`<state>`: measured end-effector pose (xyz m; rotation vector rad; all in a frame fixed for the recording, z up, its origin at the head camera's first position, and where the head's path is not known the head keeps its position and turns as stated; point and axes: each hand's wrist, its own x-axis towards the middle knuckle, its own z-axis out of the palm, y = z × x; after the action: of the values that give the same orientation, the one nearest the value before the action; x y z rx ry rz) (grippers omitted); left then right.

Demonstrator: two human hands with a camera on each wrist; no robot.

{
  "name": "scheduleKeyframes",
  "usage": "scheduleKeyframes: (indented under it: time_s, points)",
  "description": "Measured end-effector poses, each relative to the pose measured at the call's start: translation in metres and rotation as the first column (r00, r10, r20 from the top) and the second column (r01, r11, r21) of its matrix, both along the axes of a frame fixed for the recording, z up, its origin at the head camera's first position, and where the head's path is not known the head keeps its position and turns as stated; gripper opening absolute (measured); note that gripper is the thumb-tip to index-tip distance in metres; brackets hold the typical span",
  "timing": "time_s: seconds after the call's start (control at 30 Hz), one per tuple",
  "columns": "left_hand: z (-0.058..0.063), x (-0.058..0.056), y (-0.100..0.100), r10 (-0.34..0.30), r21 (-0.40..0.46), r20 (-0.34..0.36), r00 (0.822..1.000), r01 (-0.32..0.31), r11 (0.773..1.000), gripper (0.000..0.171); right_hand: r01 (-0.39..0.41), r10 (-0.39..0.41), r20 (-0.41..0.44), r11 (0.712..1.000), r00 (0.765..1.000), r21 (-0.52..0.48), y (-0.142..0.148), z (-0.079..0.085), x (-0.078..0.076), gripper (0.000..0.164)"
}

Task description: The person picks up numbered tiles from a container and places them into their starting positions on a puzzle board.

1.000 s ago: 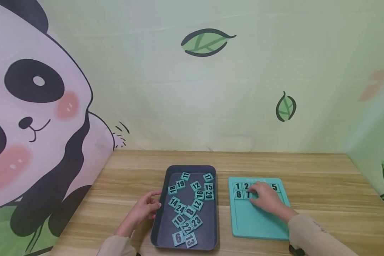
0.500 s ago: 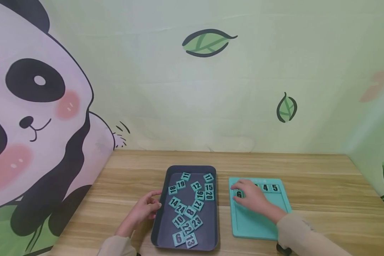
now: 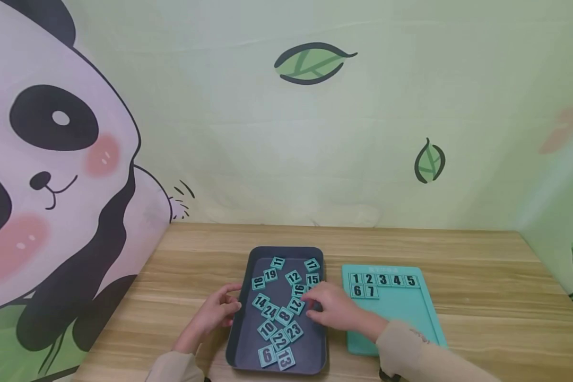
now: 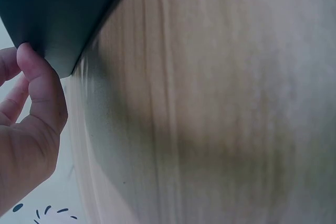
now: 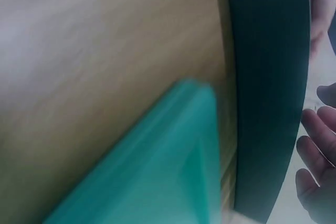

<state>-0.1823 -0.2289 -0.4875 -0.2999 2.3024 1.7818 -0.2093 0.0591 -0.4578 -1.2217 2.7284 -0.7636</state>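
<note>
Left hand (image 3: 215, 310): fingers loosely bent, wrapped round nothing; thumb tip touching the left side of the tray (image 3: 241, 339), as the left wrist view also shows.
Right hand (image 3: 336, 307): fingers released and parted, nothing seen between them; over the tray's right rim. Tile contact: cannot tell.
Tray: dark, between left fingers and right palm; loose number tiles at mixed angles inside.
Tile 21 (image 3: 296, 305): just left of right fingertips.
Tile 16 (image 3: 298, 290): just beyond them, slightly left.
Tile 15 (image 3: 312, 279): beyond right fingers, near tray's right wall.
Tile 8 (image 3: 284, 317): left of right fingertips, a bit nearer the wearer.
Tile 14 (image 3: 261, 302): right of left fingers, across the tray wall.
Board (image 3: 403, 313): teal, right of right fingers, partly hidden by right wrist and sleeve.
Board tiles (image 3: 382, 279): right of right fingers; 1–5 in top row, 6 and 7 below.
Surface (image 3: 196, 257): wood-grain, under tray and board.
</note>
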Motion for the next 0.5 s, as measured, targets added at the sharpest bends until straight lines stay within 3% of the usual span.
scheduleKeyframes:
  time_s: [0.13,0.3,0.5]
  points:
    - [0.001,0.002,0.0,0.003,-0.004,-0.008,1.0,-0.003,1.0,0.043,-0.048,0.045,0.048,0.997,0.998,0.057,-0.016,-0.003,0.003,0.028]
    - [0.002,0.002,0.0,-0.009,0.014,-0.013,1.0,0.009,1.0,0.044,-0.054,0.043,0.095,0.992,0.995,0.116,-0.03,-0.009,0.003,0.03]
    - [0.003,0.002,0.0,-0.01,0.023,-0.005,1.0,0.01,1.0,0.044,-0.021,0.011,0.064,0.985,0.998,0.17,-0.038,-0.013,0.004,0.029]
